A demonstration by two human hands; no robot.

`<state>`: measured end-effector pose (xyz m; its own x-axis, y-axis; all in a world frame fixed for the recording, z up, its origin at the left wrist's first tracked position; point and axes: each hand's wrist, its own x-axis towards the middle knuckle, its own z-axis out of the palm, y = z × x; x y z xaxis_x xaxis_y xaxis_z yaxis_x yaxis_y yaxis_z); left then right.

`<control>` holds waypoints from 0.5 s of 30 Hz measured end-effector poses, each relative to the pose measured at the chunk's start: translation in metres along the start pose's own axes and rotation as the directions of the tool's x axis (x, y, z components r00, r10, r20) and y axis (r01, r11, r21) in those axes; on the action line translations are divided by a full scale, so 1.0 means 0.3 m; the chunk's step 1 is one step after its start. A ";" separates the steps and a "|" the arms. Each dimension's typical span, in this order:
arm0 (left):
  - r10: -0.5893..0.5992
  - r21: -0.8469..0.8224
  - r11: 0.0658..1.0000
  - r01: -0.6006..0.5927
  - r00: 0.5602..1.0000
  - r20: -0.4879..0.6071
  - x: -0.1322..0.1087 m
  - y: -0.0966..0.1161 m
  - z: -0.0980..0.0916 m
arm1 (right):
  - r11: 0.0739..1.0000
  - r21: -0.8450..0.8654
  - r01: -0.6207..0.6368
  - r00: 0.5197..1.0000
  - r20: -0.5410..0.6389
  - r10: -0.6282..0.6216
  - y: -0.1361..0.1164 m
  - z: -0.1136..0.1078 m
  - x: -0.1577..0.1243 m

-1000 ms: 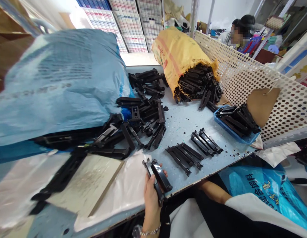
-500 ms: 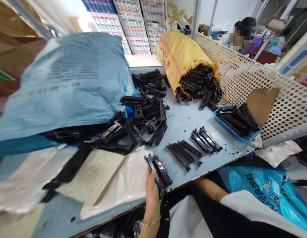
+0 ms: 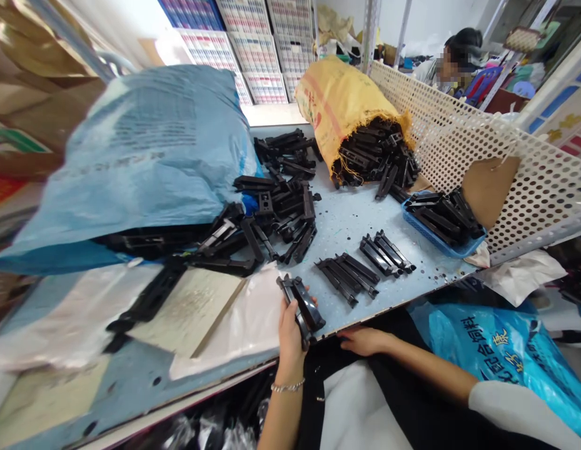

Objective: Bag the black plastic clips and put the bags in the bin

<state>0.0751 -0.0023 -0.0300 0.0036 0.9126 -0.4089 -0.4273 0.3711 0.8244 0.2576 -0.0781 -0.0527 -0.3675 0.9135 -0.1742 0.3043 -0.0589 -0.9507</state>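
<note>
Black plastic, long and narrow with a glossy face, makes up the pair of pieces (image 3: 305, 309) in the person's left hand (image 3: 290, 322), just above the near table (image 3: 337, 219) edge. The thumb lies along one side and fingertips show on the other, closed around both pieces. They look light, stiff and rather slippery on the shiny faces; the slim ends look likeliest to snap, so the middle of the body seems the safer hold. The right hand (image 3: 365, 340) is low beside the table edge; its fingertips merge with dark cloth, so whether they are together or apart, or touching anything, cannot be told. Beyond the left hand, similar pieces lie in two small groups, a duller one (image 3: 346, 279) and a shinier one (image 3: 386, 255). Farther right, a blue basket (image 3: 433, 242) holds more, overlapping too much to count. A tangled heap (image 3: 290, 212) spreads to the left, its far-left part hidden under a big blue sack (image 3: 163, 137). Farther back, a yellow sack (image 3: 337, 94) lies open toward the person, its mouth packed with black pieces, its depth unseen. The palm covers the held pieces' undersides.
</note>
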 end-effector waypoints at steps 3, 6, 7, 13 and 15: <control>0.024 0.013 1.000 -0.025 1.000 0.013 0.005 -0.005 -0.008 | 0.999 -0.045 0.029 0.937 0.350 -0.012 -0.089 -0.088 -0.075; 0.020 0.000 1.000 -0.020 1.000 0.000 0.012 -0.017 0.004 | 0.962 -0.267 0.062 0.998 -0.004 -0.065 -0.182 -0.185 -0.075; 0.016 -0.014 1.000 -0.016 1.000 -0.003 0.016 -0.024 0.016 | 0.920 -0.391 0.000 0.978 -0.193 -0.082 -0.196 -0.204 -0.055; 0.085 0.030 0.996 -0.084 0.996 -0.026 0.044 -0.069 0.100 | 0.580 -0.772 -0.259 0.897 -0.415 -0.152 -0.139 -0.197 0.061; 0.130 0.056 0.990 -0.128 0.991 -0.035 0.054 -0.079 0.103 | 0.552 -0.795 -0.253 0.886 -0.419 -0.199 -0.122 -0.231 0.050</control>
<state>0.1132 0.0091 -0.0439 -0.0835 0.9465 -0.3116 -0.3729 0.2603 0.8906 0.3018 -0.0342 -0.0029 -0.0174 0.9897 0.1420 0.9593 0.0565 -0.2766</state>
